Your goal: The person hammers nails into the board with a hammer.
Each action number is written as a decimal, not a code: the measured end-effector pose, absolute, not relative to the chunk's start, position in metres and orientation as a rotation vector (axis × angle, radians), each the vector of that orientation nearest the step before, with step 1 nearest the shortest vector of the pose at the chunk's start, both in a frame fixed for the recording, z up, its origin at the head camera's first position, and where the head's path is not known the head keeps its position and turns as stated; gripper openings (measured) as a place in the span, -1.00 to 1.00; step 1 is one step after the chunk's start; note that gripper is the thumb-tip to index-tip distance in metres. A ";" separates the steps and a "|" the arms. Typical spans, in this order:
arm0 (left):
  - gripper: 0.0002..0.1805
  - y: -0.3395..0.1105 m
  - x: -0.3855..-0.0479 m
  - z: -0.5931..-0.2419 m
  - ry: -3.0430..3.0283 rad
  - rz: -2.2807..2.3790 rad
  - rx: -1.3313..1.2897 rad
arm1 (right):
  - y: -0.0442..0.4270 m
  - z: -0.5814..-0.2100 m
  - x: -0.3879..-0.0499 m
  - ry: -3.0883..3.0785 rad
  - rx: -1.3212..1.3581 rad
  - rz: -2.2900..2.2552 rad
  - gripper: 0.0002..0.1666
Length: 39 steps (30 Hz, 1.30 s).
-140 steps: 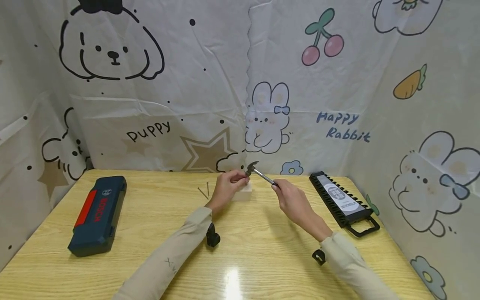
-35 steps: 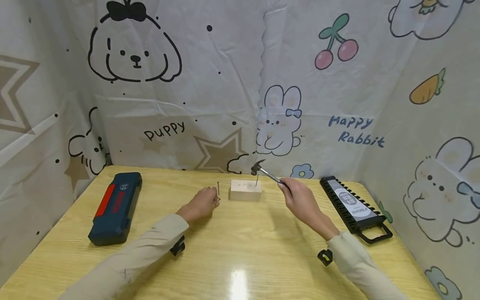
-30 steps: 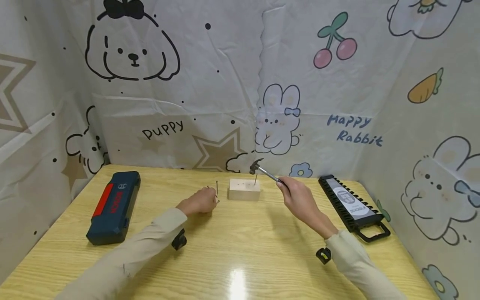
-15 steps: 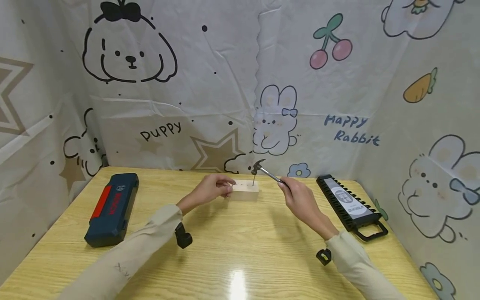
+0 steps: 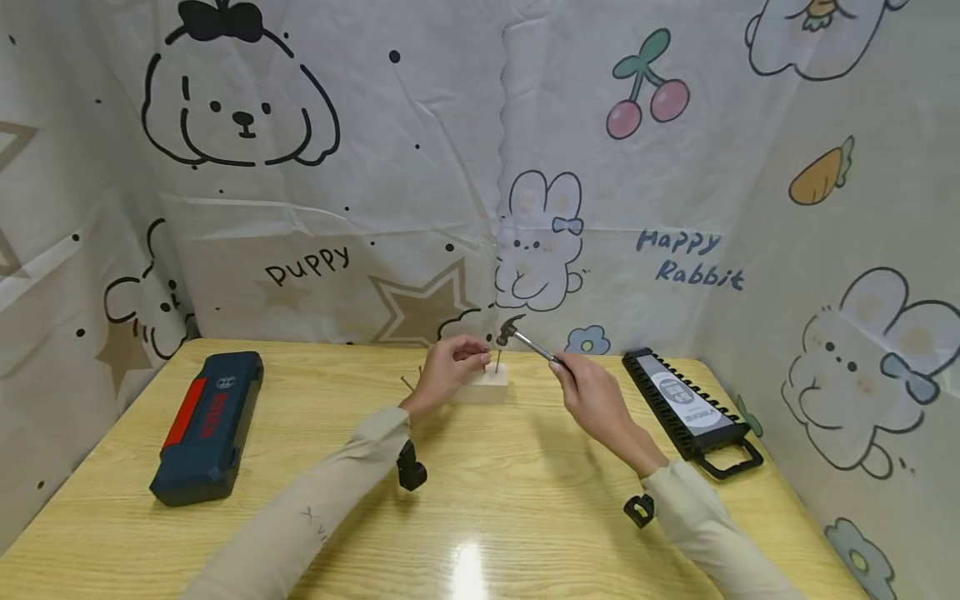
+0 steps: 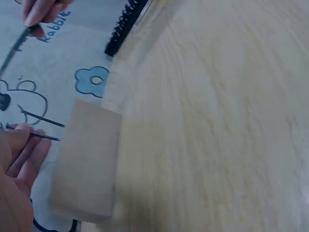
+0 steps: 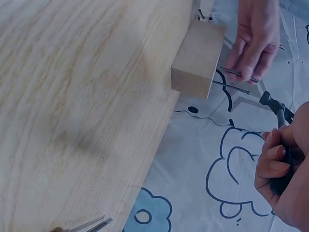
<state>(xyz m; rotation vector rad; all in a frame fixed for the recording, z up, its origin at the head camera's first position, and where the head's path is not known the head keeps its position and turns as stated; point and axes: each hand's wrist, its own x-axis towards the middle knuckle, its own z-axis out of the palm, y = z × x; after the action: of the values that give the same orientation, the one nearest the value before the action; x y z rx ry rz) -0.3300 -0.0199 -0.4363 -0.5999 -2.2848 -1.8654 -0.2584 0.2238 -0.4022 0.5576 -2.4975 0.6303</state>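
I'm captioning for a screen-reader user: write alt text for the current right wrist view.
A right hand grips a hammer, its head near a nail that sticks out of a pale wooden block. A left hand pinches a second nail beside it, tip close to the block. The block rests on a wood-grain table, with a cartoon-printed cloth beyond.

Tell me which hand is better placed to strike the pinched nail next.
Probably the right hand: it grips the hammer, while the left hand pinches the nail at the wooden block.
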 end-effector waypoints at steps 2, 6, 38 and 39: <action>-0.82 -0.018 -0.332 -0.440 -2.277 -1.836 -0.590 | 0.224 -0.402 -0.259 -2.489 0.550 0.630 -0.83; -0.83 -0.017 -0.334 -0.442 -2.276 -1.739 -0.613 | 0.225 -0.402 -0.259 -2.495 0.531 0.637 -0.83; -0.84 -0.017 -0.339 -0.453 -2.285 -1.674 -0.708 | 0.216 -0.401 -0.262 -2.537 0.564 0.633 -0.80; -0.83 -0.017 -0.339 -0.453 -2.281 -1.674 -0.712 | 0.216 -0.402 -0.263 -2.541 0.566 0.627 -0.81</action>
<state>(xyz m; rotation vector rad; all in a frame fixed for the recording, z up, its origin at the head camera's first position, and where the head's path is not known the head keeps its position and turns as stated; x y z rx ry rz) -0.3392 -0.0170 -0.4531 -0.7122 -2.2811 -1.6740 -0.2625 0.2156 -0.4019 0.5663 -2.5409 0.6265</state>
